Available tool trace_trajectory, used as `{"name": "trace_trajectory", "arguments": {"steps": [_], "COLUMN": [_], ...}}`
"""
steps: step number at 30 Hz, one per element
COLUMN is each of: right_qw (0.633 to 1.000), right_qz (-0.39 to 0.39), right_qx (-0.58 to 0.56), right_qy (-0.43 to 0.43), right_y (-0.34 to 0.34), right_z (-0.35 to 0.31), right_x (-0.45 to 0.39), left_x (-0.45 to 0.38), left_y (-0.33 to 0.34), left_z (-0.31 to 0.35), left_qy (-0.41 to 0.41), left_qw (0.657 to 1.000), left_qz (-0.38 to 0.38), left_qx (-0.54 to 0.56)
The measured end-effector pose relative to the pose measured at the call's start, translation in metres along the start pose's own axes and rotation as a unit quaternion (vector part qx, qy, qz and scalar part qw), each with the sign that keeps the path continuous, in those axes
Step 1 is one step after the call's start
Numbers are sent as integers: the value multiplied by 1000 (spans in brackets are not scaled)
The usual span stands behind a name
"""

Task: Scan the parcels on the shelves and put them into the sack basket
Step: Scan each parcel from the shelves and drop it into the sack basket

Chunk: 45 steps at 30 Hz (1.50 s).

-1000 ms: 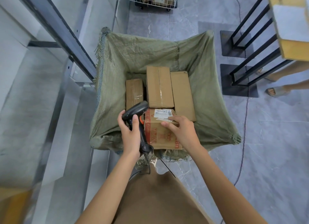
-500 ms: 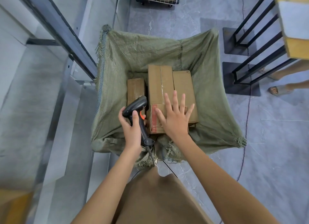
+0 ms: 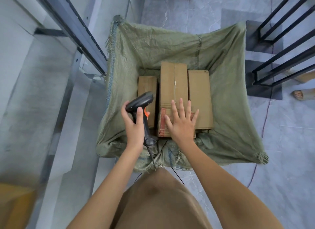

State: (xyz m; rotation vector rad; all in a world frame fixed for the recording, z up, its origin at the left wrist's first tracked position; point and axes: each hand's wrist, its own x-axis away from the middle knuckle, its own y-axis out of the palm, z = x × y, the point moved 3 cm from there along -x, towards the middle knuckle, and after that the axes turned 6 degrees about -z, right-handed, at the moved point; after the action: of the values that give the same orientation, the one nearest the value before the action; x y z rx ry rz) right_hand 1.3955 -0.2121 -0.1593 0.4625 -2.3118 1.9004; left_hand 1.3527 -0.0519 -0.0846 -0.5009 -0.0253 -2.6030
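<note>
Parcels, brown cardboard boxes (image 3: 173, 85), fill the floor of my green woven sack basket (image 3: 226, 61). My right hand (image 3: 181, 124) lies flat, fingers spread, over the nearest; my left hand (image 3: 134, 126) grips the black handheld scanner (image 3: 141, 101) by the basket's left wall.

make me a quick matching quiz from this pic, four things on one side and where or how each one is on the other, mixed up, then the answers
Things
1. barcode scanner
2. right hand
3. box with red print
4. narrow box

Places or states
A. fingers spread, flat over the boxes
B. leftmost in the sack basket, partly behind the scanner
C. gripped in the left hand
D. nearest the person, partly under the spread hand

Pairs: 1-C, 2-A, 3-D, 4-B
</note>
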Motion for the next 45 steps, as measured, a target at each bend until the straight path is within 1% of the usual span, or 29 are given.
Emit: {"name": "trace_trajectory", "arguments": {"steps": [3, 8, 12, 15, 19, 23, 26, 29, 32, 37, 41, 45], "right_qw": [1000, 999, 998, 995, 981, 958, 942, 915, 884, 829, 794, 768], "right_qz": [-1, -34, -36, -30, -25, -20, -30, -34, -43, -49, -57, -68], "right_qx": [-3, 5, -13, -23, -21, -42, -18, 4, 9, 11, 22, 44], "right_qy": [-3, -18, -53, -97, -191, -283, -334, -402, -466, -558, -604, -635], "right_y": [-2, -7, -21, -37, -59, -70, -71, -71, -67, -55, -38, -18], "right_z": [-1, 4, 4, 0, -9, -11, -14, -31, -63, -120, -162, -205], "right_x": [0, -2, 4, 15, 50, 102, 139, 178, 208, 266, 311, 348], "left_x": [7, 23, 40, 63, 117, 193, 242, 288, 323, 375, 408, 427], "left_y": [3, 5, 6, 3, -15, -33, -42, -60, -87, -135, -173, -215], "left_z": [-4, 1, 14, 23, 15, -8, -24, -25, -24, -31, -44, -55], "left_qy": [0, 21, 10, 45, 89, 101, 96, 117, 142, 162, 163, 164], "left_qw": [1000, 1000, 999, 998, 993, 983, 975, 957, 936, 898, 868, 841], "left_qz": [4, 6, -3, 13, 65, 137, 192, 258, 316, 403, 460, 502], "left_qx": [-2, -10, 49, 39, 36, 68, 63, 56, 59, 73, 89, 113]}}
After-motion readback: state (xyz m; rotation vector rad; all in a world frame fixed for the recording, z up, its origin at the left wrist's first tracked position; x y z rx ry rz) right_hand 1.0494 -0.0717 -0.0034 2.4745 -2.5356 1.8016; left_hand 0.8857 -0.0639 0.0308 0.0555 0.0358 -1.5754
